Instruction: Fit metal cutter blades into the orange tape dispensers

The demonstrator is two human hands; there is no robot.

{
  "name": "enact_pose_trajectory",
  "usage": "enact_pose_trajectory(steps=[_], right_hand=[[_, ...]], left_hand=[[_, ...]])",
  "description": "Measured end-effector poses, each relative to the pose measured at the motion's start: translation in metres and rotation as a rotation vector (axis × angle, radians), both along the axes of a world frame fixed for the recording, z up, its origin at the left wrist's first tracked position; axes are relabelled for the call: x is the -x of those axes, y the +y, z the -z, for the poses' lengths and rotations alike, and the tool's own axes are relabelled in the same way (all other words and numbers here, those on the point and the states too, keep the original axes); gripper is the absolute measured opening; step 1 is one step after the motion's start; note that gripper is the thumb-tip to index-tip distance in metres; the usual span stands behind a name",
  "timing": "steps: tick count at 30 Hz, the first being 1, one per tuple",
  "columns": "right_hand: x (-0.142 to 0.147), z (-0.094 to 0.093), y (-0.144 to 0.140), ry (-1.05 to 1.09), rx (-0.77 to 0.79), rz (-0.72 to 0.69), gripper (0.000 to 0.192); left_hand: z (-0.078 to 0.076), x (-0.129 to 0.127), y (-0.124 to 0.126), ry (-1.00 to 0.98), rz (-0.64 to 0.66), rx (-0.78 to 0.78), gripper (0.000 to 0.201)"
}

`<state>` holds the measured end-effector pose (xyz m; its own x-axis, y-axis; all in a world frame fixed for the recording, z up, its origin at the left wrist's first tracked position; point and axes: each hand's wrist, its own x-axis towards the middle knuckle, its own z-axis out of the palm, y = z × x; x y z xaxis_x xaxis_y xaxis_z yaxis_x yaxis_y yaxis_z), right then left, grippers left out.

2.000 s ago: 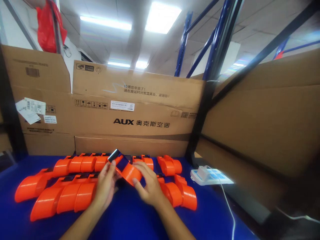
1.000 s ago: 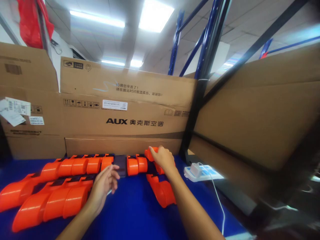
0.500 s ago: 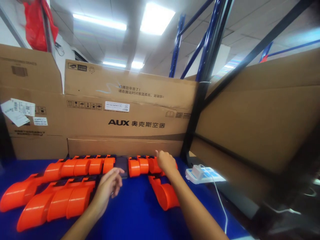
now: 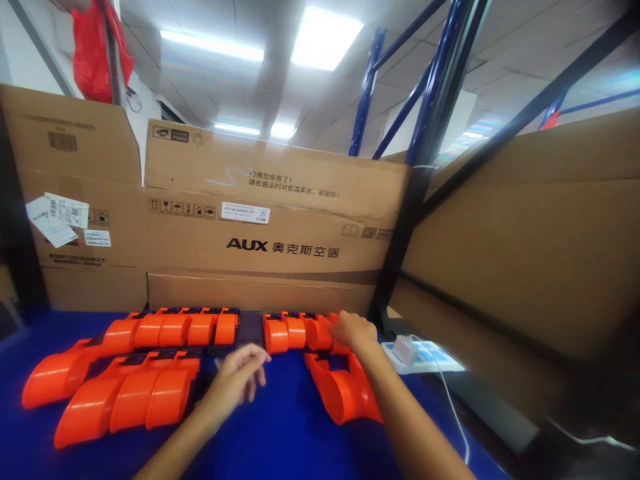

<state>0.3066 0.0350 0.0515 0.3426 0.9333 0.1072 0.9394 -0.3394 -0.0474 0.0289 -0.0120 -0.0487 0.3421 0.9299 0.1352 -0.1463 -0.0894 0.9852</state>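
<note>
Resting on the far row of orange plastic parts (image 4: 200,328), the right hand (image 4: 354,331) lies curled over the row's right end (image 4: 305,331), fingers bent down on the pieces; whether it actually grips one cannot be told. The left hand (image 4: 239,380) hovers loosely open, fingers relaxed, holding nothing, just near of a dark flat piece (image 4: 250,329) set in the middle of that row. A second, nearer row of orange parts (image 4: 135,397) lies at left, and a short run (image 4: 345,390) lies near the right forearm. All sit on a blue worktop (image 4: 280,433). At right on the worktop: a white power strip (image 4: 420,355) with a white cable (image 4: 453,407) trailing near. Far side: a cardboard wall of cartons (image 4: 270,227) printed AUX, with white labels (image 4: 55,217) at left. More cardboard (image 4: 525,253) closes the right side. Blue rack uprights (image 4: 430,87) rise behind; a red bag (image 4: 95,53) hangs upper left; ceiling light panels (image 4: 325,33) are lit.
</note>
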Motion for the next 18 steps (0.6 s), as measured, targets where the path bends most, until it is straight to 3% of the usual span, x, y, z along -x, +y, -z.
enact_pose_trajectory(steps=[12, 18], right_hand=[[0.005, 0.001, -0.008, -0.040, 0.043, -0.067, 0.032], [0.003, 0.003, -0.015, -0.013, 0.041, -0.063, 0.047]], left_hand=[[-0.001, 0.000, 0.000, -0.031, 0.009, 0.020, 0.041], [-0.002, 0.000, 0.000, -0.047, 0.004, 0.038, 0.041]])
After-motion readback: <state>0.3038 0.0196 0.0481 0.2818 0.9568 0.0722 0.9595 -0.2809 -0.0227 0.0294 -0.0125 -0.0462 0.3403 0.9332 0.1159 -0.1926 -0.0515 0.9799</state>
